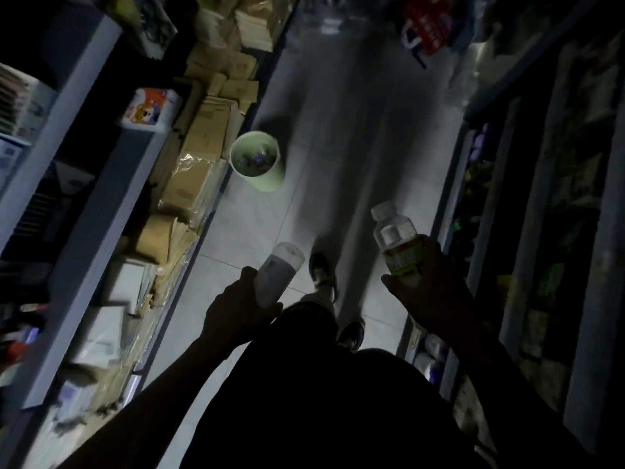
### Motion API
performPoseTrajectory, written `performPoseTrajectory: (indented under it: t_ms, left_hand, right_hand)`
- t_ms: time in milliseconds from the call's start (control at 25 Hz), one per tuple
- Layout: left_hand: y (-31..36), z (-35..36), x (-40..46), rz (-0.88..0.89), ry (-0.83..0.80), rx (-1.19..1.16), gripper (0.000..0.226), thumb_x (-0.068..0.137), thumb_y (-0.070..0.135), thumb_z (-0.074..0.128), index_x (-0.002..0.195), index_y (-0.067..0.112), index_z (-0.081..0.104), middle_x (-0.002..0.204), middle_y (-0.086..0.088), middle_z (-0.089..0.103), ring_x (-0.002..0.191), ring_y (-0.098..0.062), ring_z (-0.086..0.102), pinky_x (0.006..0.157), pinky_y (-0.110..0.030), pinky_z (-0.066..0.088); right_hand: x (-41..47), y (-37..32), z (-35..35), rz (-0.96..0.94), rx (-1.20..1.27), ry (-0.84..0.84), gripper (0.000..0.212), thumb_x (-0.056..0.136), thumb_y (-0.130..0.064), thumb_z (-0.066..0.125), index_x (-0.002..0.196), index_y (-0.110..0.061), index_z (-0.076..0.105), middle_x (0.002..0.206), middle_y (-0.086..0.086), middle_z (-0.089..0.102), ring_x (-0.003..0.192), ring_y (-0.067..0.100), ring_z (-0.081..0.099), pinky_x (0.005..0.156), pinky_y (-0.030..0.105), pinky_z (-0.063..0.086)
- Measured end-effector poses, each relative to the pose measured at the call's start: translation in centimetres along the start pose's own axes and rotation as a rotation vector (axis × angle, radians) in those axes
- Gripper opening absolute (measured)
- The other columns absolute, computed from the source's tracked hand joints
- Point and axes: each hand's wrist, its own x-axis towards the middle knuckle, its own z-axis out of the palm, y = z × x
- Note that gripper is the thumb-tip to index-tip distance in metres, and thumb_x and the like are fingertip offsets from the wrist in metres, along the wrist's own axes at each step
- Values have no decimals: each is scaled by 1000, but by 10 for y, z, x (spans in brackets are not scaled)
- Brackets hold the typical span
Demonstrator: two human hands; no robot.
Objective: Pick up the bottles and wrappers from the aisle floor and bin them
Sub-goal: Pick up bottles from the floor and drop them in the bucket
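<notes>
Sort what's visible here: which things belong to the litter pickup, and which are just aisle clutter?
Job: white bottle in left hand; clear labelled bottle in right hand; green bin.
Clutter: cardboard boxes; tissue pack; red-and-white sign.

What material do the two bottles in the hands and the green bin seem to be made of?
Right hand's bottle: clear glossy plastic, probably; the floor shows through above its green label. Left hand's bottle: opaque white, matte, likely plastic; dim light and blur leave it open. Green bin: smooth pale plastic, by its thin rim and even colour.
</notes>
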Motion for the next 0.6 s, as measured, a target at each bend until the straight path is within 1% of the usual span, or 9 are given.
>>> performPoseTrajectory:
  t_ms: [80,160,240,320,400,440,480,560,600]
  left_hand:
    - [7,-16,35,-14,16,-44,68,79,53,81,123,18,41,94,6,58,76,-18,59,60,-27,42]
    - [20,-37,72,-9,23,-53,68,79,53,81,122,19,40,97,3,60,79,-21,60,67,-31,45]
    - [36,-61,109,7,34,-67,67,78,54,80,120,21,39,98,3,60,79,-23,60,69,-33,47]
    - [55,-85,144,47,39,-51,67,77,56,79,118,23,38,95,4,60,79,-23,62,68,-34,51]
    - [75,-108,181,93,53,-31,68,75,59,79,117,25,38,94,5,60,80,-25,66,70,-39,57]
    - [86,-120,200,108,63,-24,69,74,60,79,117,25,38,94,6,59,81,-26,67,72,-41,59]
    - [97,-131,218,123,83,-18,70,74,61,79,118,25,38,93,6,59,81,-26,67,72,-41,60]
    - [121,-149,251,152,116,-13,75,75,59,81,125,23,38,96,5,58,83,-23,65,72,-39,59]
    - [132,-156,267,158,128,-16,79,76,57,81,131,21,38,99,3,60,83,-22,63,72,-38,58]
  right_hand:
    - [40,-9,-1,0,-16,-17,89,73,-48,85,143,-35,32,123,-4,57,103,22,62,85,47,57]
    - [75,-23,-11,28,-23,-34,86,72,-46,85,142,-35,35,120,-6,57,104,24,63,86,49,56]
    - [98,-33,-20,80,-4,-29,86,74,-43,86,144,-33,37,120,-9,55,110,23,61,91,45,53]
    - [112,-48,-31,111,15,-8,87,76,-41,87,148,-30,39,124,-9,53,116,21,57,96,38,47]
    - [131,-47,-40,137,-16,2,79,79,-40,84,146,-29,42,115,-16,51,111,21,56,92,31,38]
    - [138,-45,-43,145,-30,9,73,81,-40,83,142,-29,45,107,-21,49,107,22,57,88,29,36]
    - [144,-48,-47,140,2,11,69,81,-38,83,139,-27,47,105,-21,51,106,23,59,86,28,35]
    - [169,-45,-59,167,7,-9,73,81,-36,84,143,-22,47,118,-4,59,110,24,59,85,25,34]
    - [185,-41,-67,217,10,-10,76,81,-38,84,145,-22,46,124,1,59,113,25,58,86,25,33]
